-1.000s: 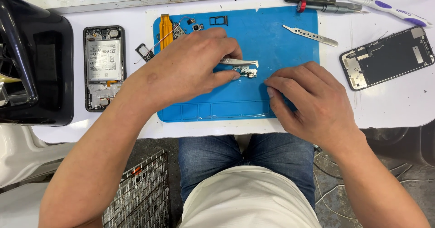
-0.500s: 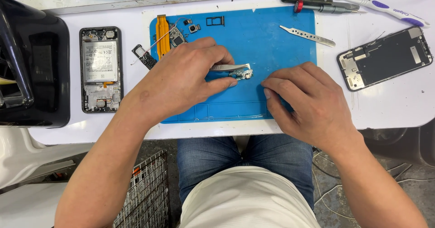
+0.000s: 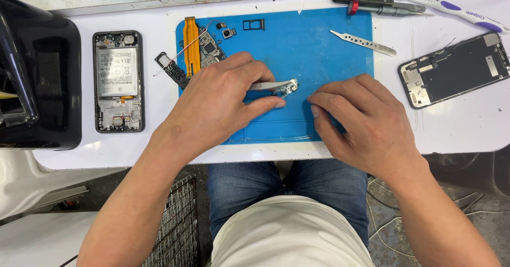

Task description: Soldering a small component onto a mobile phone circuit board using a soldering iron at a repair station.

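- Pinching slim metal tweezers (image 3: 271,85), left hand (image 3: 223,105) is closed around them
- Small silver circuit piece (image 3: 289,89) sits at tweezer tips, between both hands
- Right hand (image 3: 361,121) curled, fingertips pressing blue rubber mat (image 3: 319,39), holding nothing

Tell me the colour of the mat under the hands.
The mat is bright blue, seen best in the head view.

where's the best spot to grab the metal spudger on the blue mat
Take the spudger across its narrow width near the middle, coming straight down from above. It lies flat and thin on the mat, angled down to the right, with open mat along both long edges for the fingertips.
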